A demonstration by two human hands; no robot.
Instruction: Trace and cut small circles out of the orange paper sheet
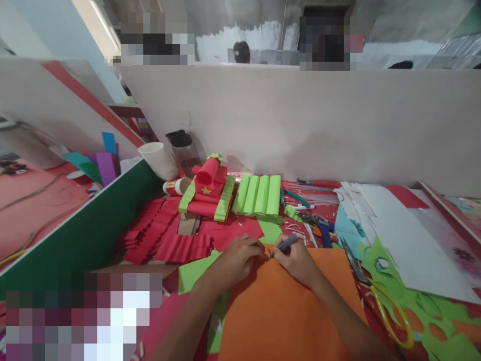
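Observation:
A large orange sheet of paper (285, 311) lies in front of me. My right hand (296, 260) is closed around a grey-blue pen (288, 242), its tip down at the sheet's far edge. A short dark curved mark shows by the tip. My left hand (242, 258) rests on the sheet's far left corner with its fingers bent together, close to the pen tip. Whatever lies under those fingertips is hidden. Just beyond the hands stands a red and green paper tank model (206, 193) with a star, beside a row of green paper rolls (259, 194).
Yellow-handled scissors (376, 291) lie right of the sheet on green paper scraps (417, 311). A blue glue gun (323, 226) and pliers (296, 196) lie behind. Folded red strips (150, 230), a white cup (158, 159) and a green divider (86, 220) are at left.

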